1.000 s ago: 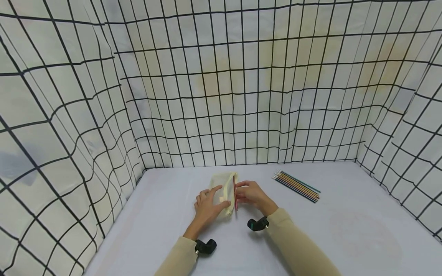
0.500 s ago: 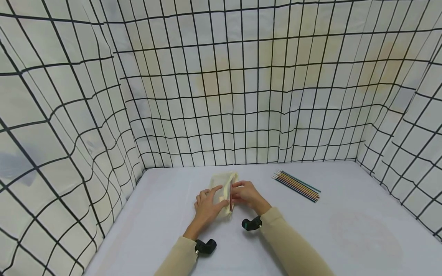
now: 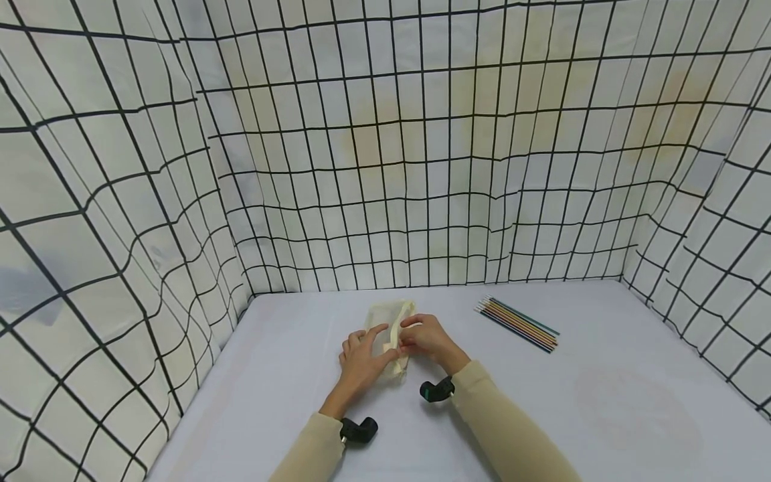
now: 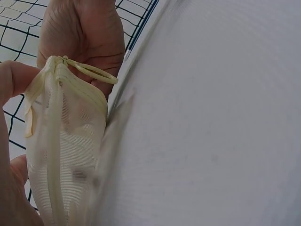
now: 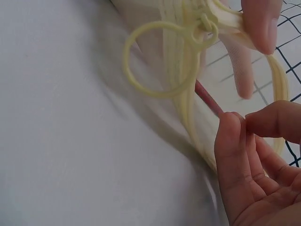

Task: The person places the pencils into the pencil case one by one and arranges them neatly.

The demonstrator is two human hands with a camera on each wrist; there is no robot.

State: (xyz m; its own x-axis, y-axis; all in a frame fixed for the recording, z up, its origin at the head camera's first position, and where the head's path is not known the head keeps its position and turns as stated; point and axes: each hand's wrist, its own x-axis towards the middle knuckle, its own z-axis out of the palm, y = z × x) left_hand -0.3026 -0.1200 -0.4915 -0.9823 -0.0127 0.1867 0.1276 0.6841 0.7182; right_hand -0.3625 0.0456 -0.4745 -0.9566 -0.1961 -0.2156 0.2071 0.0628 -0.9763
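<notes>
A pale yellow mesh zip pouch (image 3: 384,313) lies on the white table, its zipped opening spread toward the right. My left hand (image 3: 359,361) grips the pouch at the edge of that opening, thumb on the near side. In the right wrist view my right hand (image 5: 256,160) pinches a slim red pencil (image 5: 208,98) between thumb and fingertips, right in the mouth of the pouch. Part of the pencil is hidden behind the zipper edge. A round yellow zipper ring (image 5: 126,61) hangs from one end of the zip.
Several coloured pencils (image 3: 519,325), blue, orange, tan and green, lie side by side on the table (image 3: 602,402) to the right of my hands. White walls covered with black netting (image 3: 421,167) rise behind and along both sides.
My right hand has moved left with the red pencil, from beside the pouch into its opening. The left hand has kept its place on the pouch.
</notes>
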